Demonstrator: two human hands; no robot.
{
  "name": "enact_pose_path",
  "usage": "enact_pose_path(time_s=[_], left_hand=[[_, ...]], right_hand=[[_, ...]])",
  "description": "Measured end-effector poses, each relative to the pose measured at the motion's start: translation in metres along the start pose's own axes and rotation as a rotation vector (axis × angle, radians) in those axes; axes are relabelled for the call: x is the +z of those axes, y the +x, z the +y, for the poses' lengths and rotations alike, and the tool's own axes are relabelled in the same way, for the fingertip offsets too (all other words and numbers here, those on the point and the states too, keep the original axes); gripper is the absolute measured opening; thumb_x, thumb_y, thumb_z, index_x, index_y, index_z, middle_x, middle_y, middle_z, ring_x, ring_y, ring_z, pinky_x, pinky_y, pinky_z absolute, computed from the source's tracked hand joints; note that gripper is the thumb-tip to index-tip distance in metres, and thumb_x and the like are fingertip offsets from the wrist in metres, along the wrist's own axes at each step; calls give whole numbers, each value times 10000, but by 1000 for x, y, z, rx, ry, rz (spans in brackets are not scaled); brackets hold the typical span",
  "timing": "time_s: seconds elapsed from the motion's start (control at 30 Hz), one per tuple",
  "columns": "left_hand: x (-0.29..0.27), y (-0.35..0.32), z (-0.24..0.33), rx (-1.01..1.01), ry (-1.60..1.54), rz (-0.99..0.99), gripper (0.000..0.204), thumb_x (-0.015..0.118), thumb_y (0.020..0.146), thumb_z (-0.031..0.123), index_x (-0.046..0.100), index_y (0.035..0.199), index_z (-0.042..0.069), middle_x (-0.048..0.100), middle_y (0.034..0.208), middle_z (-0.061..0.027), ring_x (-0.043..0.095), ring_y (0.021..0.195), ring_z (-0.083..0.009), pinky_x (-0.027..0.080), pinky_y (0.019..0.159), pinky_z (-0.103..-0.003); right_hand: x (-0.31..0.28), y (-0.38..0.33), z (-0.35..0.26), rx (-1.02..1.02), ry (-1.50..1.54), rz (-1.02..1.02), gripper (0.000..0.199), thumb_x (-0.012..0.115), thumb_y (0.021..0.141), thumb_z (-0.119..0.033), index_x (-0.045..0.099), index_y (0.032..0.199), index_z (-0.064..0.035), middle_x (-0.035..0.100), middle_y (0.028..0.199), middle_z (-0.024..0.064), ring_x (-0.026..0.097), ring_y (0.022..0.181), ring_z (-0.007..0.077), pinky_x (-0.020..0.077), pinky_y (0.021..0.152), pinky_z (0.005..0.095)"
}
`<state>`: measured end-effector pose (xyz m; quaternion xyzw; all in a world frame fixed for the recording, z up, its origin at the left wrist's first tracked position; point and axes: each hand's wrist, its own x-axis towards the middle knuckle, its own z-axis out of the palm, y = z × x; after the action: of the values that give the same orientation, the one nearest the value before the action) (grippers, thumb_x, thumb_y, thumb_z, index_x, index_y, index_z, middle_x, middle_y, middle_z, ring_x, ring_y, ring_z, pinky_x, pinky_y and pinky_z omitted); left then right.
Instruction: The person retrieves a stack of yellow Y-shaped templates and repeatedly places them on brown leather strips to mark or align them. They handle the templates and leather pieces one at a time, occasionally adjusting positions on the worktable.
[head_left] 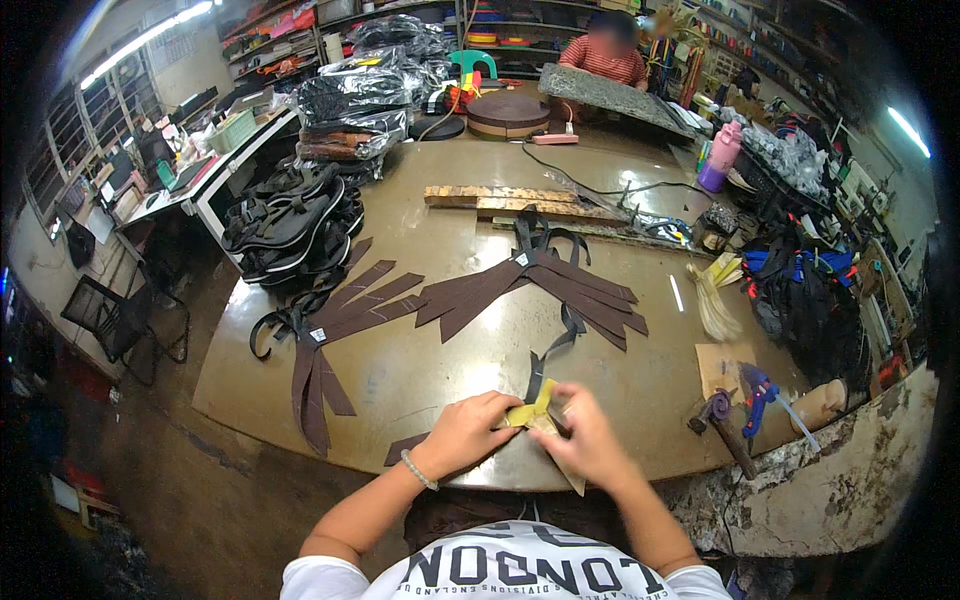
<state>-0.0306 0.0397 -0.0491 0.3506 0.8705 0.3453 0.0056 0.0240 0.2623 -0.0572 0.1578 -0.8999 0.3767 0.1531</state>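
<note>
Near the front edge of the table, both hands are on a yellow strip (538, 408). My left hand (468, 432), with a beaded bracelet at the wrist, pinches its left end. My right hand (588, 438), slightly blurred, is closed on its right side with the thumb low. From the strip a black strap (537, 372) runs away across the table, and a dark brown strip (405, 448) shows beside my left hand. Farther off lie a fanned brown strap bundle (530, 275), tied with black straps, and a similar bundle (322, 360) to the left.
Stacked black sandals (295, 225) stand at the left edge. Wooden bars (520, 200) lie at the back. On the right are a hammer (735, 450), a blue glue gun (760, 395), yellowish strips (715, 300) and a pink-purple flask (718, 160). Another person (605, 60) is across the table.
</note>
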Motion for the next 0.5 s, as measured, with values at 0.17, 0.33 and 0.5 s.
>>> enact_pose_path(time_s=[0.17, 0.33, 0.5], left_hand=[[0, 19, 5, 90, 104, -88, 353, 704, 797, 140, 619, 1133, 72, 626, 994, -131, 644, 900, -347, 534, 775, -418], [-55, 32, -16, 187, 210, 190, 384, 708, 750, 11, 639, 1126, 42, 656, 1015, -163, 653, 937, -347, 540, 824, -408], [-135, -15, -84, -171, 474, 821, 313, 694, 846, 54, 665, 1156, 18, 674, 1067, -155, 647, 970, -306, 497, 873, -386]], right_hand=[[19, -17, -11, 199, -52, 84, 259, 674, 871, -91, 528, 1044, 36, 562, 1156, 279, 560, 1068, 449, 472, 906, 473], [-20, -23, 3, 363, -81, 257, 145, 647, 899, -41, 544, 985, 14, 624, 811, 206, 675, 684, 320, 532, 610, 401], [-18, -20, 17, 686, 352, 418, 318, 593, 1000, -174, 401, 781, -47, 624, 731, 76, 659, 591, 149, 529, 531, 269]])
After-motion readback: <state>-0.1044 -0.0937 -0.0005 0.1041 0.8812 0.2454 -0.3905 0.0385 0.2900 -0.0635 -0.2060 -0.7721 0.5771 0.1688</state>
